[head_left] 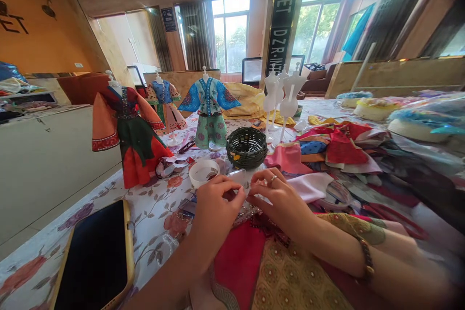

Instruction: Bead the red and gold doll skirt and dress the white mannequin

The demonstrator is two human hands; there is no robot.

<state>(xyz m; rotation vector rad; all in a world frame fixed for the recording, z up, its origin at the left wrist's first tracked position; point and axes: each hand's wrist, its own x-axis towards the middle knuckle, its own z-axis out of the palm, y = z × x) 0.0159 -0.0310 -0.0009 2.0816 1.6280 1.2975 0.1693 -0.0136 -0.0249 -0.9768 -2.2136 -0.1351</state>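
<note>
My left hand (pixel 219 204) and my right hand (pixel 279 199) meet above the cloth, both with thumb and fingers pinched together. Whatever lies between the fingertips is too small to make out. Below them is a doll-sized garment in red cloth (pixel 241 252) and gold patterned cloth (pixel 296 271). Shiny beaded trim (pixel 249 212) lies just under the fingers. A white round ring-shaped dish (pixel 204 173) stands beyond my left hand. Behind my hands sits a dark woven basket (pixel 247 147).
A phone (pixel 96 252) lies at the left on the flowered tablecloth (pixel 160 213). Small dressed mannequins, one in a red and green dress (pixel 132 131), stand behind; bare white mannequins (pixel 290 89) are further right. Fabric scraps (pixel 337 147) and red-handled scissors (pixel 395 218) lie at the right.
</note>
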